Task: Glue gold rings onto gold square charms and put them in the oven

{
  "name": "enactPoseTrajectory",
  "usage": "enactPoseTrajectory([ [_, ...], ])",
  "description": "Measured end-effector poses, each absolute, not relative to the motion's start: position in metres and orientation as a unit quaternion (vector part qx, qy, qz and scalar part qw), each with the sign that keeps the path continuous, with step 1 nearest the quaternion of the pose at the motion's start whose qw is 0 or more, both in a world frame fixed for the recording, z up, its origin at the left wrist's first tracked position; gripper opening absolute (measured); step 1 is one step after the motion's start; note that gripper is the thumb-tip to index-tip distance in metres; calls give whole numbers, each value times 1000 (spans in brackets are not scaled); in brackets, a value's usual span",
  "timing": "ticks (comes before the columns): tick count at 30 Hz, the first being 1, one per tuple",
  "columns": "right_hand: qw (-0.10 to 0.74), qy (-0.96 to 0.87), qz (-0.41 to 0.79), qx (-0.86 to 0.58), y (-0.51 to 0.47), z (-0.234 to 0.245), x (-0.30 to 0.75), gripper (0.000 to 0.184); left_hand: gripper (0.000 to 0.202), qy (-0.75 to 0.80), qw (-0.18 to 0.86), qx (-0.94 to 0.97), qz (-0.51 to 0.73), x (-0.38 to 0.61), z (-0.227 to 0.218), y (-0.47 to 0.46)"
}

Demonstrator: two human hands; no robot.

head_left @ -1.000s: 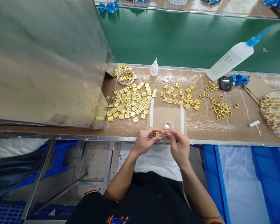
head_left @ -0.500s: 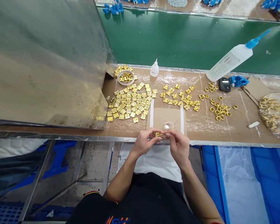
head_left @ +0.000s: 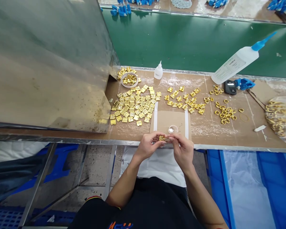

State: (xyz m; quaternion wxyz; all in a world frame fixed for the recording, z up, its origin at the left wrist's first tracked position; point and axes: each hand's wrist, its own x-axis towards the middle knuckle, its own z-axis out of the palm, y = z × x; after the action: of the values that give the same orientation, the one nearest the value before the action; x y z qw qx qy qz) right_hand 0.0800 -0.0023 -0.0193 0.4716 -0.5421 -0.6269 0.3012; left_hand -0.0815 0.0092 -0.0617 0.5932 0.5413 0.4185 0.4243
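Observation:
My left hand (head_left: pixel 146 145) pinches a small square gold metal piece (head_left: pixel 161 138) at the table's front edge. Close beside it, the fingers of my right hand (head_left: pixel 184 150) are closed on a thin stick-like item (head_left: pixel 167 139) whose end meets the gold piece; its kind is too small to make out. Just beyond my fingertips, a small round clear dish (head_left: pixel 173 129) rests on a cardboard pad (head_left: pixel 166 118) with white tape along its sides. Flat gold squares (head_left: pixel 133 106) lie in a spread to the left, and gold pieces with raised parts (head_left: pixel 193 99) lie behind and right of the pad.
Gold rings (head_left: pixel 226 114) lie to the right, near a bag of gold parts (head_left: pixel 281 119). A small white dropper bottle (head_left: pixel 158 71) and a large blue-tipped bottle (head_left: pixel 235 65) stand at the back. A big metal housing (head_left: pixel 50 70) blocks the left. Blue bins (head_left: pixel 215 181) sit below right.
The view has shifted very slightly. Both hands keep the same hold on the gold piece and the thin item, with no clear movement between them.

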Motion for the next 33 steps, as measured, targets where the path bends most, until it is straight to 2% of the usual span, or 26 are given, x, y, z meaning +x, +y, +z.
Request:
enactPoseTrajectory([
  [5, 485, -629, 284, -537, -1, -21, 86, 20, 36, 420, 594, 543, 420, -81, -62, 9],
  [9, 510, -633, 179, -554, 8, -23, 101, 16, 33, 427, 593, 532, 428, -81, -62, 7],
  [14, 472, -675, 119, -555, 22, -36, 110, 19, 30, 431, 594, 528, 427, -81, -63, 8],
  [17, 459, -680, 119, -559, 24, -43, 109, 21, 29, 426, 595, 527, 433, -81, -63, 9],
  [24, 485, -646, 144, -572, 18, -37, 110, 19, 29, 436, 598, 521, 425, -82, -62, 8],
  [33, 530, -558, 257, -585, -4, -21, 100, 16, 32, 443, 603, 515, 418, -82, -61, 7],
])
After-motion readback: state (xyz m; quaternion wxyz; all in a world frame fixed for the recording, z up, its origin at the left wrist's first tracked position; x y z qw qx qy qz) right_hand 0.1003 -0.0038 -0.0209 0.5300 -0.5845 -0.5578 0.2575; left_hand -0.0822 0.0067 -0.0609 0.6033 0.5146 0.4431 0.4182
